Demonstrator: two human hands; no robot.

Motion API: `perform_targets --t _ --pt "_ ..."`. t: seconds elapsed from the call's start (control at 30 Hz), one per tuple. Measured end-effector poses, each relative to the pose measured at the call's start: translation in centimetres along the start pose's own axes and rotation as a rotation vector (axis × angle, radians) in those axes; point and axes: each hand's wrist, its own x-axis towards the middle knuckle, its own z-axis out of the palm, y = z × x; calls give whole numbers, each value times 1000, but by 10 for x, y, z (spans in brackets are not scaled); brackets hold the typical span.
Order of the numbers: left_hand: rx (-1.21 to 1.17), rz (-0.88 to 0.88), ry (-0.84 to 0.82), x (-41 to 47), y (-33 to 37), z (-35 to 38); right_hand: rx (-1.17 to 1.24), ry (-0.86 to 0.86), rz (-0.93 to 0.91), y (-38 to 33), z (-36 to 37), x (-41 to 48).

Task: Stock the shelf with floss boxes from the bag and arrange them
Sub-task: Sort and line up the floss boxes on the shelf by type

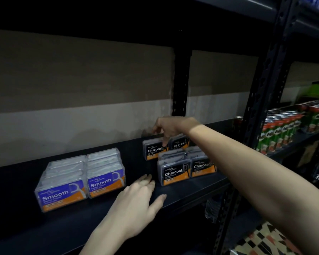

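On the dark shelf (191, 188) stand two rows of purple "Smooth" floss boxes (81, 179) at the left. Black "Charcoal" floss boxes (175, 172) stand in two rows at the right. My right hand (170, 128) reaches over them to the back; its fingers rest on the top of the rear left Charcoal box (154, 150), fingers curled down. My left hand (138, 203) hovers with fingers apart over the shelf's front edge, between the Smooth and Charcoal groups, holding nothing. The bag is out of sight.
A black perforated upright (180, 80) stands behind the Charcoal boxes and another upright (261, 100) frames the shelf's right side. Green and red drink cans (284, 129) fill the neighbouring shelf at the right. A patterned floor (265, 240) shows below.
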Motion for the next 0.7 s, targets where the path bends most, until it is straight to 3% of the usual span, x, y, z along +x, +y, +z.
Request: perform_targets --t 0.3,0.7 --pt "-7 -7 1 1 0 1 124 -26 75 28 10 -4" --pt "-1 -3 3 2 1 1 -63 38 28 29 11 -1"
